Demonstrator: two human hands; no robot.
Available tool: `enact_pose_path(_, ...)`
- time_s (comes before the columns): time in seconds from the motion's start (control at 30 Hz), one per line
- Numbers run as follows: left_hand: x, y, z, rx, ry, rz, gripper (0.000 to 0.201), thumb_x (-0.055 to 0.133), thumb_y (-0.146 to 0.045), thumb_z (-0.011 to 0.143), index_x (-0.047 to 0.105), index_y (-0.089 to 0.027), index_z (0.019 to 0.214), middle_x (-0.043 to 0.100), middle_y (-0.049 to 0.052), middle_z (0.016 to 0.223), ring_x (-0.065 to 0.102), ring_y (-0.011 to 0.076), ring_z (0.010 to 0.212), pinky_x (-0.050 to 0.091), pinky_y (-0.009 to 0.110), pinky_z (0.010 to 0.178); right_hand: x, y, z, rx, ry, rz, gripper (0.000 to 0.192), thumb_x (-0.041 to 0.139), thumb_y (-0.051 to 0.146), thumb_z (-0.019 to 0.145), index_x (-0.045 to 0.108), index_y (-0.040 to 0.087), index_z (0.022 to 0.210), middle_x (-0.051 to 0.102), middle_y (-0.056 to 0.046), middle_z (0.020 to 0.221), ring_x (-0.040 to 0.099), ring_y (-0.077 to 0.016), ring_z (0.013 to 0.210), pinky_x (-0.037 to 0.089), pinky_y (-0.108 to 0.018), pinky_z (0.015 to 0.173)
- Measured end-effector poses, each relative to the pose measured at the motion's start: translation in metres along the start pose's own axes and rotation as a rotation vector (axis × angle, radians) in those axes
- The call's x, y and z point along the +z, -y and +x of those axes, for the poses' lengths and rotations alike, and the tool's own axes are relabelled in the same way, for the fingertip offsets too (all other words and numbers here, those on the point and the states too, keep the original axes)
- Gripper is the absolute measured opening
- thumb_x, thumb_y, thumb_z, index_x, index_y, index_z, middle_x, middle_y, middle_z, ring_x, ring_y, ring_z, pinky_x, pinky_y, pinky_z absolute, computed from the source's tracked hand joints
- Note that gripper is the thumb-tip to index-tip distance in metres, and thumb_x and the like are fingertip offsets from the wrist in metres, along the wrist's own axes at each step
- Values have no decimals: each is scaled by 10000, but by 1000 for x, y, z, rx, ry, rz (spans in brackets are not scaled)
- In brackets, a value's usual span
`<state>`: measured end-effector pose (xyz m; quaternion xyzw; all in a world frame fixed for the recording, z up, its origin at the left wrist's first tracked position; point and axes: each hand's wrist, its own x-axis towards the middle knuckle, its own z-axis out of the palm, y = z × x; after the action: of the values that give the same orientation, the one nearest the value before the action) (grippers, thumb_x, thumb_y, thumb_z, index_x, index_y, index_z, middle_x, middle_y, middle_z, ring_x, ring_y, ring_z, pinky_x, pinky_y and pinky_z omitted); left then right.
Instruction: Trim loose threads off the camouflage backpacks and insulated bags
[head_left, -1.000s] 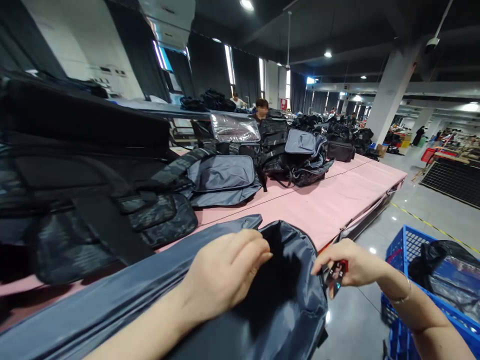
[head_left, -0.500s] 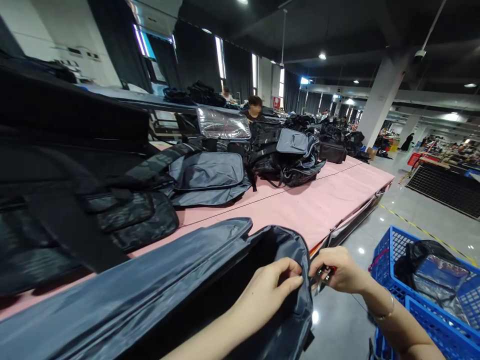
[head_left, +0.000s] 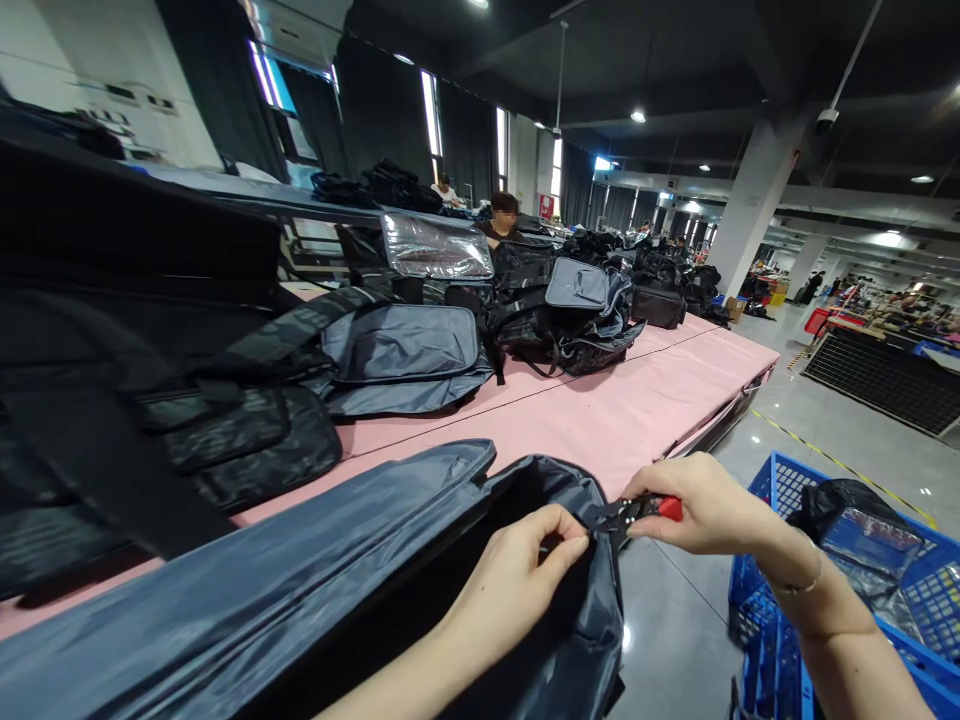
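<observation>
An open backpack (head_left: 420, 560) with a dark grey-blue lining lies across the near side of the table, its flap folded out to the left. My left hand (head_left: 517, 565) reaches over its dark inside and pinches the lining near the far right corner. Just right of those fingertips, my right hand (head_left: 694, 505) is closed round thread snips (head_left: 626, 515) with a red part on the handle. Their dark tip points left, at the backpack's edge beside my left fingers. Whether the blades touch thread or cloth is too small to tell.
A pink-covered table (head_left: 570, 430) carries several black and camouflage backpacks (head_left: 405, 350) beyond my hands. Blue crates (head_left: 787, 500), one holding a black bag, stand on the floor at right. A person (head_left: 504, 218) is behind the far bags.
My right hand has risen from beside the backpack's outer edge, and the snips now point left at its rim. My left hand has shifted slightly left, still pinching the lining.
</observation>
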<state>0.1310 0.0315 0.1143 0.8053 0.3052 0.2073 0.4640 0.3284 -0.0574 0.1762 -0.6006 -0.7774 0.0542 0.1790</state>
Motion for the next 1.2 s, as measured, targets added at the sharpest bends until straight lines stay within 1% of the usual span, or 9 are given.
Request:
enact_pose_path(0.17, 0, -3, 0, 1, 1, -34, 234, 473, -409, 770, 556, -205, 690, 596, -2, 707, 525, 171, 685, 410, 277, 656, -27, 37, 17, -98, 227, -376, 123, 639, 320, 779, 617, 206, 738, 655, -16, 648, 572, -147, 541, 277, -241, 493)
enact_pose_path(0.33, -2, -4, -2, 59, -10, 37, 196, 476, -364, 773, 560, -209, 688, 623, 4, 737, 548, 172, 715, 412, 278, 692, -35, 65, 30, -153, 450, -596, 34, 578, 179, 782, 609, 183, 793, 675, -69, 665, 589, -175, 515, 264, -247, 459)
enact_pose_path(0.5, -1, -10, -5, 66, 2, 64, 199, 475, -364, 762, 553, -207, 667, 606, 7, 710, 530, 171, 682, 401, 282, 665, -37, 72, 30, -213, 468, -610, 110, 565, 63, 715, 600, 158, 759, 654, -80, 601, 590, -184, 488, 267, -247, 438)
enact_pose_path(0.63, -2, -12, -5, 49, -11, 29, 200, 495, -381, 737, 555, -203, 668, 608, 6, 720, 520, 171, 691, 394, 279, 664, -41, 72, 26, -209, 502, -625, 106, 530, 61, 756, 580, 148, 791, 653, -62, 630, 588, -162, 506, 232, -234, 442)
enact_pose_path(0.73, -4, -9, -3, 10, 35, -68, 332, 447, -473, 773, 566, -193, 640, 591, 6, 665, 508, 166, 655, 385, 277, 640, -42, 60, 18, -159, 357, -533, 83, 528, 199, 845, 586, 158, 803, 657, -50, 673, 575, -139, 534, 249, -231, 467)
enact_pose_path(0.87, 0, -7, 2, -63, 115, -248, 462, 400, -595, 780, 555, -182, 643, 578, 10, 653, 512, 162, 638, 388, 279, 626, -30, 31, 6, 2, -3, -142, 186, 575, 355, 842, 610, 179, 889, 667, -12, 725, 579, -111, 614, 356, -205, 556)
enact_pose_path(1.0, 14, -4, 7, -103, 128, -382, 361, 598, -529, 675, 510, -179, 677, 528, -28, 620, 490, 132, 583, 378, 265, 585, 1, 6, -6, 108, -201, 170, 182, 601, 335, 823, 608, 172, 904, 653, 18, 696, 552, -80, 581, 393, -177, 571)
enact_pose_path(1.1, 23, -3, 8, -148, 130, -457, 339, 668, -462, 601, 523, -163, 671, 492, -46, 559, 475, 115, 543, 363, 259, 569, 32, -4, -15, 153, -288, 296, 165, 554, 320, 854, 598, 171, 908, 653, 12, 699, 575, -93, 608, 425, -188, 602)
enact_pose_path(1.2, 26, -5, 6, -266, 134, -577, 375, 712, -451, 536, 529, -156, 676, 504, -47, 551, 492, 104, 534, 367, 246, 570, 59, -9, -29, 147, -395, 361, 151, 511, 295, 879, 589, 174, 926, 662, -25, 809, 602, -124, 718, 452, -218, 678)
